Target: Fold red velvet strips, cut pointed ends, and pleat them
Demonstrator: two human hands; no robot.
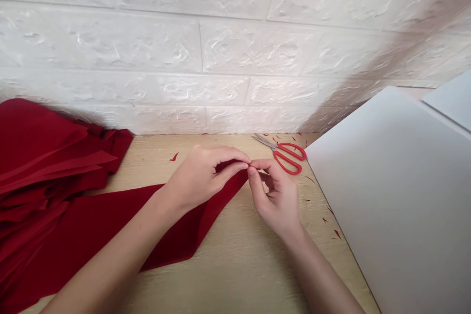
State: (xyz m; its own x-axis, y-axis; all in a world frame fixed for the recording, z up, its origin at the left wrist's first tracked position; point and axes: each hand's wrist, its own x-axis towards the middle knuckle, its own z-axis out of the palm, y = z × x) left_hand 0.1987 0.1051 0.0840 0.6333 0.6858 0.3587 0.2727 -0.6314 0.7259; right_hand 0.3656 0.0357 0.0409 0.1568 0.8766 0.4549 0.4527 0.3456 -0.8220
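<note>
A long strip of dark red cloth [110,225] lies across the wooden table [239,265] and runs from the lower left up to the middle. My left hand [202,176] pinches its tip between thumb and fingers. My right hand [275,196] meets it from the right, thumb and forefinger pinched on the same tip of the cloth. The two hands touch at the fingertips. Red-handled scissors [287,154] lie shut on the table just behind my right hand, near the wall.
A heap of folded red cloth [44,157] fills the left side. A large white board [397,196] covers the table's right side. A white brick-patterned wall [221,49] stands right behind. Small red scraps [336,233] dot the table.
</note>
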